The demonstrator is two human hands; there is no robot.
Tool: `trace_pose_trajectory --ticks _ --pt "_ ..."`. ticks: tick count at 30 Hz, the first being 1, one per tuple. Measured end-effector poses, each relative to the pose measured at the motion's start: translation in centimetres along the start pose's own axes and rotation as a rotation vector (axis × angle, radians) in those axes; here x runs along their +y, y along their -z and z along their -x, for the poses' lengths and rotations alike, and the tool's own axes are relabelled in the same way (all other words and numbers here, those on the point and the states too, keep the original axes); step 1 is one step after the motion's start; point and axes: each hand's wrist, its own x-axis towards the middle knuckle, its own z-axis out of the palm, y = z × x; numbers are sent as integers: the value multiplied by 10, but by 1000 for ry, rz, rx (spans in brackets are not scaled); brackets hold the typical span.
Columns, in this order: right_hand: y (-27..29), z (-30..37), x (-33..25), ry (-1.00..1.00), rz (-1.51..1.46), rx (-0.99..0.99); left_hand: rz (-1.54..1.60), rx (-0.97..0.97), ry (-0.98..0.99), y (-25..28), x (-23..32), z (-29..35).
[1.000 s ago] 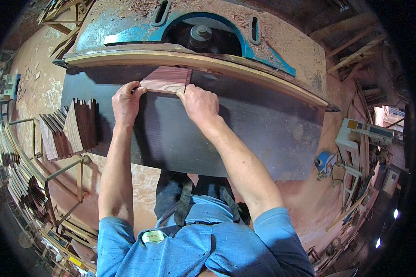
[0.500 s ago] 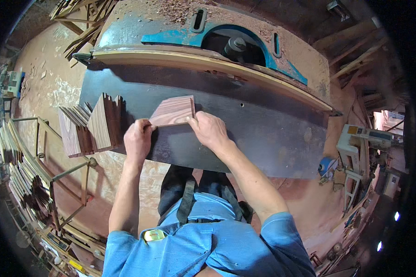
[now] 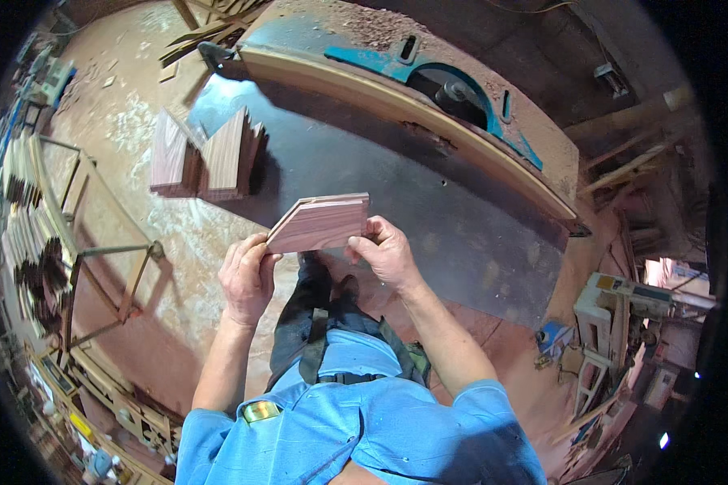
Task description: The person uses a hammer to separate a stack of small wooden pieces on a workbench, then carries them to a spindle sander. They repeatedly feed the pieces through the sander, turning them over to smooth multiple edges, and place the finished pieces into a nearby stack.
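Note:
Between my hands is a reddish-brown wooden board (image 3: 319, 228) with one slanted end and a grooved edge. My left hand (image 3: 248, 275) grips its slanted left end, thumb and fingers closed on the corner. My right hand (image 3: 383, 252) pinches the straight right end. The board is held above the near edge of a dark metal machine table (image 3: 364, 174). To its left on that table stand stacks of similar angled boards (image 3: 223, 153), packed side by side on edge.
A wooden fence (image 3: 364, 101) runs along the table's far side, with a blue curved guard (image 3: 481, 97) around a dark spindle (image 3: 456, 91) behind it. Wood chips lie beyond. A metal-framed rack (image 3: 109, 250) with many boards stands left; a grey machine (image 3: 611, 303) stands right.
The board has come off the table toward my body and is tilted, showing its grooved edge. My view has turned, so the table now slants down to the right.

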Motion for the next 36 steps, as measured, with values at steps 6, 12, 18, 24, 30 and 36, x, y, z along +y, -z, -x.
trace_pose_trajectory --ticks 6,12,18,24,30,36 --pt "-12 35 14 -56 -48 -136 -116 48 88 29 40 58" --pt "-26 66 30 -101 -146 -262 -217 105 93 63 82 101" --pt "-65 85 31 -198 -193 -350 -270 159 75 107 107 128" --pt "-134 89 61 -310 -502 -502 -240 158 113 157 119 159" --pt "-235 104 91 -453 -523 -563 -195 193 90 221 92 203" --pt "-333 117 127 -540 -493 -657 -130 234 20 276 58 252"
